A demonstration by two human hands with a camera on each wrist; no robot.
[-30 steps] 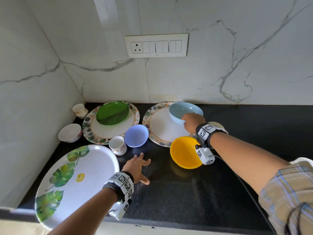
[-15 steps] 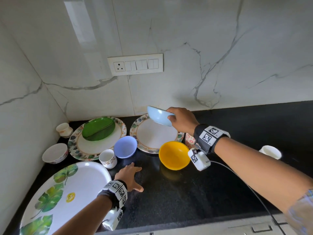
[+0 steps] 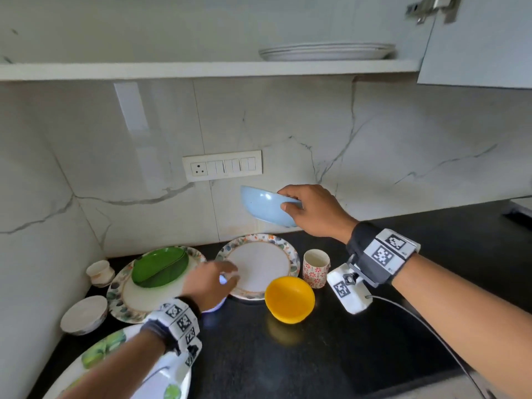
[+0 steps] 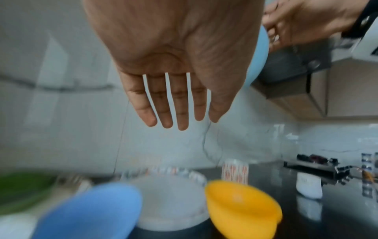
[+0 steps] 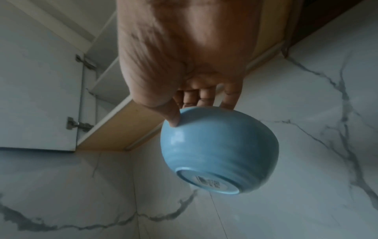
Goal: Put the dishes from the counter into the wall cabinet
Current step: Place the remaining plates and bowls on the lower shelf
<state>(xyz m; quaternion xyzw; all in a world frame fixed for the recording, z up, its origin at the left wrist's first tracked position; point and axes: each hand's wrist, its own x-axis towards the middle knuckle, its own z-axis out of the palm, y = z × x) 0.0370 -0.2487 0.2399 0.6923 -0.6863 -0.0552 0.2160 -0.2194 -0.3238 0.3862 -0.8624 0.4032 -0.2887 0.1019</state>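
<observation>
My right hand (image 3: 312, 210) pinches the light blue bowl (image 3: 266, 207) by its rim, thumb outside, fingers inside, holding it tilted in the air before the marble wall, above the counter (image 3: 359, 341) and below the wall cabinet's shelf (image 3: 201, 70). It is smooth and glossy, with a label on its foot ring (image 5: 207, 182). My left hand (image 3: 211, 283) hangs flat, fingers straight and slightly apart, over a periwinkle bowl (image 4: 92, 215) it mostly hides. I count two floral-rimmed plates (image 3: 260, 266), one green dish (image 3: 159, 266), one yellow bowl (image 3: 289, 299), one patterned cup (image 3: 316, 267). The shelf carries stacked white plates (image 3: 326, 51); their number is unclear. The leaf-printed platter (image 3: 115, 367) is cut off.
</observation>
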